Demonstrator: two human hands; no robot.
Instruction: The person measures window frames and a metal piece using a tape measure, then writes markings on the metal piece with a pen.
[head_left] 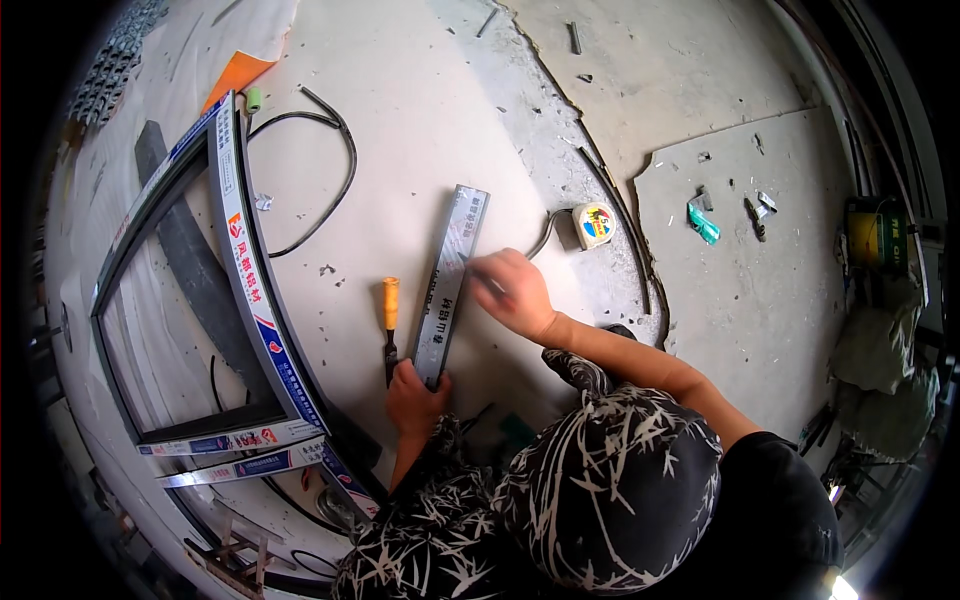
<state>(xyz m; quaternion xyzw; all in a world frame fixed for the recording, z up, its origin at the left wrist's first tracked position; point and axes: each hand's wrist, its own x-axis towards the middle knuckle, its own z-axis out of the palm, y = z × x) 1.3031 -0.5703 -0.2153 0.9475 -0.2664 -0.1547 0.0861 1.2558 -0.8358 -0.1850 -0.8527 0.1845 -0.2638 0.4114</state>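
Note:
A grey aluminium profile (447,285) with printed film on it lies tilted in front of me, its far end leaning right. At the near end my left hand (415,395) is closed round the profile. My right hand (512,293) is curled at the profile's right edge, past its middle. Its fingers are slightly blurred, and whatever they pinch is too small to make out. Just left of the profile lies a chisel-like tool with an orange handle (390,304), its lower end beside my left hand. A white tape measure (593,226) sits beyond my right hand.
A large dark frame with blue and white film (245,265) stands along the left. A bent black rubber strip (350,150) lies beyond it. Long dark strips (618,225) and scraps, including a green one (704,224), lie to the right. Sacks (880,340) stand far right.

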